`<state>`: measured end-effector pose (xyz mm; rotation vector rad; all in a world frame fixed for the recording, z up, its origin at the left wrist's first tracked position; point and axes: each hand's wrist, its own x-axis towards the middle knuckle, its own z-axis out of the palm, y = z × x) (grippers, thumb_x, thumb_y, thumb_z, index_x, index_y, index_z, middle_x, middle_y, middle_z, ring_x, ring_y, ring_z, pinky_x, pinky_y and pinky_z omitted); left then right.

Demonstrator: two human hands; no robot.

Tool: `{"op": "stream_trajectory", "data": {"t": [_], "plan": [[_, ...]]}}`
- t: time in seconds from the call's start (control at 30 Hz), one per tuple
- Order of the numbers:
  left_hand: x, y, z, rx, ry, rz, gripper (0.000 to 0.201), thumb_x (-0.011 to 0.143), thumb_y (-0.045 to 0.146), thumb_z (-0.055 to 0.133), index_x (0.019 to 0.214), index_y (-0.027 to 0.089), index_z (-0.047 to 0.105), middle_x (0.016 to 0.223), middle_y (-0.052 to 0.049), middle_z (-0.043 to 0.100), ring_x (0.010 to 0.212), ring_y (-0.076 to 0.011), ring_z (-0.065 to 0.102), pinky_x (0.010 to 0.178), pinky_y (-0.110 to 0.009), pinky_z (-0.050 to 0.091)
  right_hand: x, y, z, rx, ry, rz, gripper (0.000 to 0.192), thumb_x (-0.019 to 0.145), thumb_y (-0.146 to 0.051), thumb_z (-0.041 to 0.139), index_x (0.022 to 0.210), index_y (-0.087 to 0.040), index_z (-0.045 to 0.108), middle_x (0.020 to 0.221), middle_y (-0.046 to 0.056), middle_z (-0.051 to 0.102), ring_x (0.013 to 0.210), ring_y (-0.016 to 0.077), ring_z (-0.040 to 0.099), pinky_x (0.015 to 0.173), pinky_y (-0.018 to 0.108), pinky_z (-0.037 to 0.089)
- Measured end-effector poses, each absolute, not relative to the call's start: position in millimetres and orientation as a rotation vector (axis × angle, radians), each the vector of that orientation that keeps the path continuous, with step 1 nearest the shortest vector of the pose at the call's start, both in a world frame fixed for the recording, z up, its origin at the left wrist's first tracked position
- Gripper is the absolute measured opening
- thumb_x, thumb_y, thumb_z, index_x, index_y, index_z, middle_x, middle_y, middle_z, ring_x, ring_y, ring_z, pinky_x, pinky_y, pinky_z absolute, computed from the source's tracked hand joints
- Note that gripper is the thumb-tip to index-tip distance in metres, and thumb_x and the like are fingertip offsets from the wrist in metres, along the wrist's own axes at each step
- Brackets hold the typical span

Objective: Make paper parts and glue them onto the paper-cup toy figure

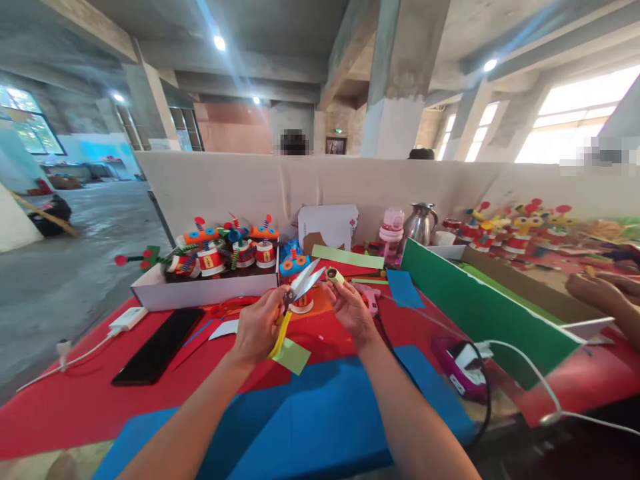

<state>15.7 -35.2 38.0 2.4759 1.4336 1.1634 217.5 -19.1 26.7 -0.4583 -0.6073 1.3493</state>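
Note:
My left hand [256,328] grips a pair of scissors [303,281] with yellow handles, the metal blades parted and pointing up and to the right. A small pale green paper roll [336,275] with a dark hollow end is pinched in the fingers of my right hand [351,312]. The blade tips are close to the roll; whether they touch it I cannot tell. Behind the scissors stands a paper cup toy [295,265] with a blue head and orange eyes. A light green paper piece [293,357] lies below the yellow handles. A pink glue gun [371,300] rests beside my right hand.
A white box [205,293] of paper cup toys stands left, near a black phone [159,347]. Blue sheets [300,413] cover the front. To the right are a green board [485,313], a purple power strip [463,373] with cables, and a co-worker's hands [595,292].

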Motion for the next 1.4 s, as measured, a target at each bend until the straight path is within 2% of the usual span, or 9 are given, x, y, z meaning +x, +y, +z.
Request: {"op": "stream_trajectory", "data": {"t": [0.2,0.3,0.4,0.53,0.67,0.73,0.87,1.07,1.4], "plan": [[-2,-23,11,2.443,1.488,1.377,0.034,0.080,0.023,0.044,0.110,0.019,0.058,0.081,-0.004,0.067,0.069,-0.0153,0.061,0.068,-0.023,0.048,221,-14,18,-0.580,-0.555,1.328,0.015,0.064,-0.021,0.081,0.071,-0.021,0.068,0.064,-0.004,0.069,0.057,0.0082,0.062,0.061,0.020,0.056],[-13,-19,11,2.376,1.473,1.434,0.031,0.080,0.028,0.047,0.107,0.019,0.059,0.085,-0.004,0.066,0.073,-0.0160,0.061,0.072,-0.025,0.049,214,-11,15,-0.597,-0.603,1.360,0.015,0.065,-0.022,0.081,0.071,-0.019,0.068,0.065,-0.004,0.069,0.060,0.0091,0.063,0.064,0.021,0.056],[-16,-17,15,2.374,1.331,1.289,0.031,0.078,0.031,0.050,0.106,0.019,0.060,0.086,-0.004,0.066,0.075,-0.0170,0.061,0.073,-0.026,0.050,213,-8,12,-0.610,-0.554,1.351,0.013,0.068,-0.025,0.079,0.071,-0.019,0.068,0.064,-0.004,0.069,0.057,0.0078,0.062,0.059,0.018,0.055],[-10,-22,18,2.459,1.250,1.116,0.036,0.077,0.023,0.047,0.110,0.020,0.061,0.093,-0.005,0.067,0.083,-0.0176,0.061,0.074,-0.025,0.049,218,-4,8,-0.635,-0.371,1.343,0.012,0.074,-0.027,0.075,0.069,-0.020,0.066,0.061,-0.005,0.069,0.050,0.0052,0.060,0.051,0.013,0.053],[-8,-23,17,2.635,1.326,0.962,0.046,0.077,0.014,0.043,0.120,0.022,0.057,0.088,-0.005,0.065,0.078,-0.0167,0.061,0.064,-0.022,0.046,217,-5,8,-0.660,-0.352,1.447,0.009,0.072,-0.023,0.076,0.069,-0.018,0.069,0.063,-0.002,0.070,0.059,0.0079,0.066,0.057,0.014,0.055],[-10,-21,16,2.673,1.387,0.888,0.049,0.077,0.014,0.042,0.124,0.022,0.055,0.092,-0.007,0.065,0.080,-0.0181,0.061,0.061,-0.022,0.045,216,-7,9,-0.650,-0.373,1.476,0.009,0.069,-0.021,0.078,0.070,-0.018,0.070,0.065,-0.002,0.071,0.059,0.0079,0.066,0.059,0.014,0.056],[-12,-18,19,2.683,1.477,0.755,0.049,0.079,0.019,0.042,0.127,0.021,0.054,0.107,-0.010,0.065,0.085,-0.0222,0.063,0.061,-0.026,0.045,214,-12,10,-0.594,-0.373,1.542,0.011,0.070,-0.024,0.079,0.075,-0.018,0.071,0.071,-0.002,0.073,0.058,0.0060,0.065,0.058,0.013,0.056],[-6,-24,20,2.709,1.493,0.572,0.049,0.084,0.023,0.041,0.132,0.023,0.049,0.107,-0.010,0.066,0.083,-0.0221,0.065,0.059,-0.025,0.043,207,-13,9,-0.547,-0.337,1.565,0.010,0.071,-0.025,0.078,0.069,-0.020,0.070,0.067,-0.005,0.072,0.060,0.0045,0.065,0.065,0.012,0.055],[-4,-22,12,2.726,1.599,0.458,0.049,0.087,0.026,0.041,0.136,0.026,0.045,0.109,-0.009,0.065,0.088,-0.0228,0.065,0.059,-0.026,0.043,191,-18,17,-0.501,-0.216,1.558,0.009,0.073,-0.014,0.075,0.066,-0.016,0.069,0.064,-0.003,0.072,0.057,0.0058,0.065,0.060,0.013,0.056]]}}
